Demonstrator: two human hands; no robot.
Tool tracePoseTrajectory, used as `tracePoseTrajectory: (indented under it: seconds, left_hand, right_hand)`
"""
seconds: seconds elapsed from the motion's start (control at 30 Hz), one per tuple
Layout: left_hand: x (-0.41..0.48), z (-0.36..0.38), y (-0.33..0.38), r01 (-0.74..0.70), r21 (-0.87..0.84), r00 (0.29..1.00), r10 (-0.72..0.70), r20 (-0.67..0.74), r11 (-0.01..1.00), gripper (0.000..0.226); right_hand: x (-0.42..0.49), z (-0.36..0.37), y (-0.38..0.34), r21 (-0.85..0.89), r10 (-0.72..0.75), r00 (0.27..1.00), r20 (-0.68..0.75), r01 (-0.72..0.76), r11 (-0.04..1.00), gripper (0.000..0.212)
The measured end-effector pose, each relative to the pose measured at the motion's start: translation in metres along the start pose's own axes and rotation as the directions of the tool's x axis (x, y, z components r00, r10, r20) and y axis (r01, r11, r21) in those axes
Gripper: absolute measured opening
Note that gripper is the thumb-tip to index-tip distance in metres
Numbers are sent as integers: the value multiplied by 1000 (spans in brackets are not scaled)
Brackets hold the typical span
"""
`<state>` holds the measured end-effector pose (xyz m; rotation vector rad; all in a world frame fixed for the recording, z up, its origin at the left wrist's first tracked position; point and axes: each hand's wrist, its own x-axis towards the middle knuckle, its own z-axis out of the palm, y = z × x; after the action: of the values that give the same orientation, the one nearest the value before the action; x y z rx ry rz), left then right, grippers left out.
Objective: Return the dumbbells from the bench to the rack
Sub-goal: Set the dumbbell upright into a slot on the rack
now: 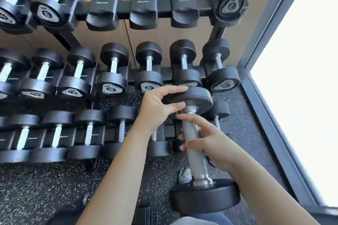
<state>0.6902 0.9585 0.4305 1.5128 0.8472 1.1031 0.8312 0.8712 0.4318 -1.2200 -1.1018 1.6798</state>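
I hold a black dumbbell (195,149) with a knurled steel handle in front of the rack (164,8), its handle pointing away from me. My left hand (157,110) pinches the rim of its far head, fingers on top and thumb beneath. My right hand (214,145) curls round the handle from the right. The near head hangs low, close to my leg. The far head sits just in front of the middle tier's right-hand dumbbells (185,64). On the top tier, three saddles (142,10) stand bare between dumbbells at the left (49,5) and one at the far right (230,6).
The middle and bottom tiers (58,133) are filled with several black dumbbells. A grey window frame (263,107) and a bright window close off the right side. Speckled rubber flooring (45,184) lies below, and my shoe (185,175) shows under the handle.
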Motion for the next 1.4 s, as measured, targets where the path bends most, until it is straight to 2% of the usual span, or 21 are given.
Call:
tracePoseTrajectory:
  seconds: [0.33,0.5,0.63,0.83,1.17,1.4]
  left_hand:
    - [154,17,-9,-28,12,999,28,-21,1000,45]
    - [197,20,-12,-164,254,985,171,-8,953,45]
    - [226,19,-22,-199,292,976,217,-30,935,42]
    - [277,4,-42,-220,305,974,228,11,927,43]
    - [374,-52,-81,-191,192,981,178,84,963,43]
    - [424,-72,-93,-156,145,985,143,94,977,42]
  right_hand:
    - [111,-93,-71,-4,-27,999,27,27,1000,65]
    - [147,-118,-85,22,-12,1000,17,12,1000,65]
    - [175,-131,-96,24,-17,1000,-7,17,1000,65]
    - [220,-143,-112,19,4,998,-69,-3,1000,65]
    - [321,-131,-136,42,47,975,-218,-39,998,64]
    - [370,-129,-149,85,51,966,-254,-30,996,64]
